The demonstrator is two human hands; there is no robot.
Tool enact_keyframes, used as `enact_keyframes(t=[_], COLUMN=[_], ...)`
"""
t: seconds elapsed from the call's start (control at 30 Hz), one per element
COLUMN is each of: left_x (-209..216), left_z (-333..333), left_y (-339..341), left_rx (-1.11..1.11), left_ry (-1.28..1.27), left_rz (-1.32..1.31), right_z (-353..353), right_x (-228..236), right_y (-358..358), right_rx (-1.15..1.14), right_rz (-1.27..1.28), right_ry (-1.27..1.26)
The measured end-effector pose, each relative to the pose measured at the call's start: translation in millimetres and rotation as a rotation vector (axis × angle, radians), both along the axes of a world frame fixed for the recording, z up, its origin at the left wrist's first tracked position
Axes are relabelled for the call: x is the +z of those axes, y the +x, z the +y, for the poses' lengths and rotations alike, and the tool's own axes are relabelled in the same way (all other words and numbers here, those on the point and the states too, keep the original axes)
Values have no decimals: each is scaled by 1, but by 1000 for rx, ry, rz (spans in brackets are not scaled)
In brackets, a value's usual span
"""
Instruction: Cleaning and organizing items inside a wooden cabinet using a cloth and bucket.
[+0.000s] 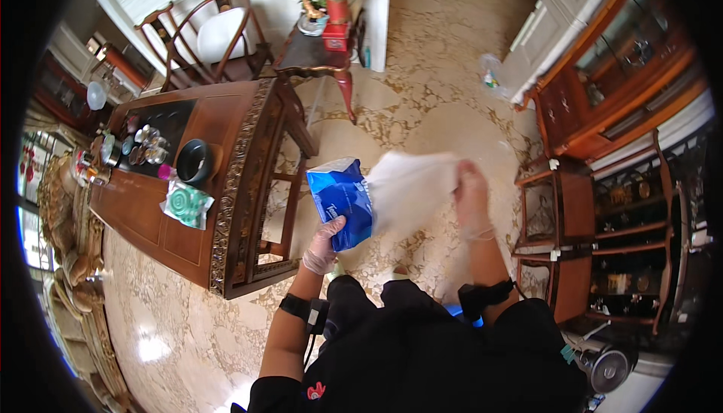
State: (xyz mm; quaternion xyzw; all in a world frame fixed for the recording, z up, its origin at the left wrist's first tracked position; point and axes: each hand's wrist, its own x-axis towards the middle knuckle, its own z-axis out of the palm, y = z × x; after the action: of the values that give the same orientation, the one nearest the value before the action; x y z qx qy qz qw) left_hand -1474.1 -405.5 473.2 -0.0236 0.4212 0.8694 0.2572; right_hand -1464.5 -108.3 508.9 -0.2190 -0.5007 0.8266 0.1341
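Note:
My left hand [324, 246], in a thin clear glove, grips a blue soft pack of wipes [343, 201] from below, holding it upright in front of me. My right hand [471, 195], also gloved and blurred by motion, pinches a white sheet [410, 191] that stretches from the top of the pack to my fingers. Both hands hang over the marble floor, just right of a carved wooden table [241, 179].
The wooden table holds a black bowl [196, 161], a teal packet [186, 204] and small tea ware [147, 146]. A wooden armchair [211, 36] and a side table with a plant [320, 36] stand behind. Dark wooden shelves [595, 225] and a cabinet [617, 74] line the right side.

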Motion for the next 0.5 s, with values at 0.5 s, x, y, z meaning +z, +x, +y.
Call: enact_keyframes(t=[0.5], left_x=[-10], left_z=[50], left_y=[14], left_rx=[-91], left_ry=[-135], left_rz=[-182], right_z=[-9], right_x=[-51], right_y=[31], right_rx=[223], right_rz=[-96], right_ry=[508])
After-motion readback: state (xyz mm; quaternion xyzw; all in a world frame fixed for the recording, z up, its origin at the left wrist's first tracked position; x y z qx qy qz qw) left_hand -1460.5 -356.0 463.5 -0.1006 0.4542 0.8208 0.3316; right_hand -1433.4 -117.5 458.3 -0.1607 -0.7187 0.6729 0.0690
